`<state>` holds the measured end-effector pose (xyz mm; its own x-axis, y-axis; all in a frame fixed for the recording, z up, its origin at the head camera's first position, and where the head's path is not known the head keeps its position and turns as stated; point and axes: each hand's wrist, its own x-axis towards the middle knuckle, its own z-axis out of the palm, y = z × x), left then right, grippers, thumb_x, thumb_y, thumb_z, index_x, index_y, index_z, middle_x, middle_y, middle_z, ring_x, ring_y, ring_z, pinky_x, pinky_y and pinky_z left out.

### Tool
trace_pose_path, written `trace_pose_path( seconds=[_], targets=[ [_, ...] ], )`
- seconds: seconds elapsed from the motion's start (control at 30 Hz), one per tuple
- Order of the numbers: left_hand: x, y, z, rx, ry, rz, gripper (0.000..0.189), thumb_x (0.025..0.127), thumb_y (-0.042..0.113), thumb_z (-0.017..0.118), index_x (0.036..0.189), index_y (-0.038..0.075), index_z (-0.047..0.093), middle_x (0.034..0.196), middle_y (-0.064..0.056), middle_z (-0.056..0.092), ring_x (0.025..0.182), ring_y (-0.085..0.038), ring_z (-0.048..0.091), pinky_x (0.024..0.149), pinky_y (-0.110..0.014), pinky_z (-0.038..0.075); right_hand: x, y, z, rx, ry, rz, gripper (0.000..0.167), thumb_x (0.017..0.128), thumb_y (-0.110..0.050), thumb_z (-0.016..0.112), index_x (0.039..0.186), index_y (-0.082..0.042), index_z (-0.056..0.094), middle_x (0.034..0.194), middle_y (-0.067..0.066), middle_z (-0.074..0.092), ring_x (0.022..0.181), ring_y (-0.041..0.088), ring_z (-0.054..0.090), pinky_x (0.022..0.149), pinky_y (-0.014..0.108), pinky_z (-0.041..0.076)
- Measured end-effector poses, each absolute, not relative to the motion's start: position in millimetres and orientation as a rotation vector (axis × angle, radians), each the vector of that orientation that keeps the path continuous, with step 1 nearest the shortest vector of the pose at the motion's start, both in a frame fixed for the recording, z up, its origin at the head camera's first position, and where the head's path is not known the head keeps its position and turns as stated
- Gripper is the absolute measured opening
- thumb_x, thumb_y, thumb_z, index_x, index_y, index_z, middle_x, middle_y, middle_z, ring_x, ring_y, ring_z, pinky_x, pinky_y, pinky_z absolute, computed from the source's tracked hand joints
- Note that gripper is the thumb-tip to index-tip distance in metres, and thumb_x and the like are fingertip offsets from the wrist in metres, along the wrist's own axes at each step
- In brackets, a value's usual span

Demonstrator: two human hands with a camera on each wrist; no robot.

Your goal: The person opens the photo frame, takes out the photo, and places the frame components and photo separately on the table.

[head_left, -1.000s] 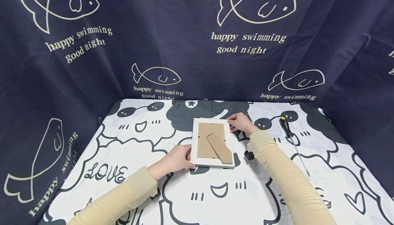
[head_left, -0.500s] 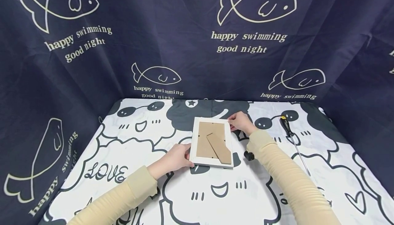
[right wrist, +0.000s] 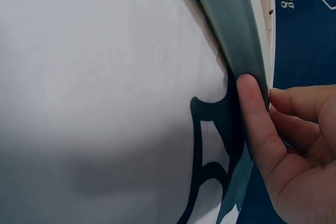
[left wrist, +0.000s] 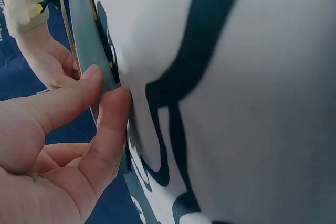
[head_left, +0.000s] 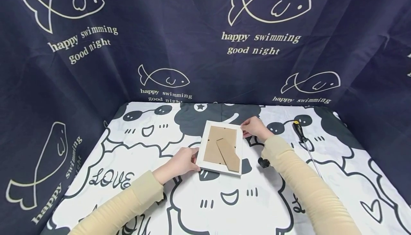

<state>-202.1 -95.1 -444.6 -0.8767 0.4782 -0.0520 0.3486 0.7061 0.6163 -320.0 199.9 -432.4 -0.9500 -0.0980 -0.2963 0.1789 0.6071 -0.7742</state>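
At the centre of the cloth (head_left: pixel 244 215): a white frame (head_left: pixel 239 143) sits back side up, turned slightly askew; whether its underside fully touches the fabric cannot be told.
Frame back: a flat rectangle with a smooth-sided border, filled by a matte brown board (head_left: pixel 212 151); a straight-edged stand (head_left: pixel 229 156) of the same brown lies slantwise across it, broader toward its near end.
Left hand (head_left: pixel 183 161): thumb and fingertips nearly closed, pinching the frame at its near left corner.
Right hand (head_left: pixel 255 127): grasping the far right corner, one fingertip pressed against the smooth side edge, the digits parted only by the thickness they grip.
Sleeves (head_left: pixel 123 201): cream fabric, finely wrinkled, with wide cuffs.
Right part of the cloth: a screwdriver (head_left: pixel 299 133), black-handled and yellow-capped, its slim metal shaft slanting toward the right forearm; a black object (head_left: pixel 264 162), too small to identify, just beside that sleeve.
Fabrics: white cloth with black cartoon lines below; navy curtain (head_left: pixel 205 53), fish-printed and softly folded, behind.
Count: one frame, one board, one stand, two hands, two sleeves, one screwdriver, one black object.
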Motion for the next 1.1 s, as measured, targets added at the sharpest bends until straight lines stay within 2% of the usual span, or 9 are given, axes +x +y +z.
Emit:
trace_pose_path(
  seconds=[0.23,0.37,0.57,0.8,1.1],
  targets=[
    [-208,-99,-443,0.623,2.728,0.931,0.072,0.069,0.008,0.082,0.127,-0.017,0.048,0.063,0.003,0.053,0.055,-0.007,0.045,0.048,-0.019,0.038,-316,206,-430,0.075,2.481,-1.329,0.026,0.09,-0.002,0.054,0.108,0.016,0.059,0.064,0.006,0.065,0.058,0.014,0.067,0.064,0.029,0.057],
    [-211,-101,-442,0.595,2.733,0.944,0.07,0.068,0.009,0.082,0.126,-0.016,0.049,0.065,0.003,0.054,0.057,-0.009,0.047,0.05,-0.019,0.04,-312,209,-427,0.077,2.497,-1.323,0.027,0.09,-0.003,0.055,0.109,0.015,0.06,0.066,0.006,0.065,0.059,0.014,0.068,0.065,0.029,0.057],
    [-216,-103,-442,0.582,2.747,0.926,0.062,0.069,0.008,0.081,0.122,-0.013,0.055,0.066,0.002,0.056,0.06,-0.009,0.05,0.055,-0.021,0.043,-306,212,-426,0.091,2.488,-1.325,0.027,0.089,-0.001,0.055,0.109,0.016,0.059,0.07,0.007,0.066,0.059,0.011,0.066,0.064,0.026,0.057],
    [-221,-106,-441,0.592,2.784,0.914,0.043,0.071,0.007,0.08,0.11,-0.005,0.067,0.068,0.002,0.058,0.061,-0.009,0.05,0.055,-0.021,0.043,-300,218,-429,0.074,2.426,-1.393,0.027,0.09,0.001,0.053,0.109,0.02,0.055,0.068,0.006,0.066,0.059,0.011,0.066,0.065,0.027,0.057],
    [-226,-108,-439,0.569,2.788,0.927,0.038,0.07,0.007,0.08,0.106,-0.002,0.07,0.07,0.002,0.061,0.063,-0.01,0.052,0.055,-0.021,0.044,-295,224,-433,0.07,2.384,-1.452,0.026,0.09,0.001,0.054,0.106,0.021,0.055,0.068,0.007,0.066,0.058,0.011,0.065,0.064,0.028,0.057]
  ],
)
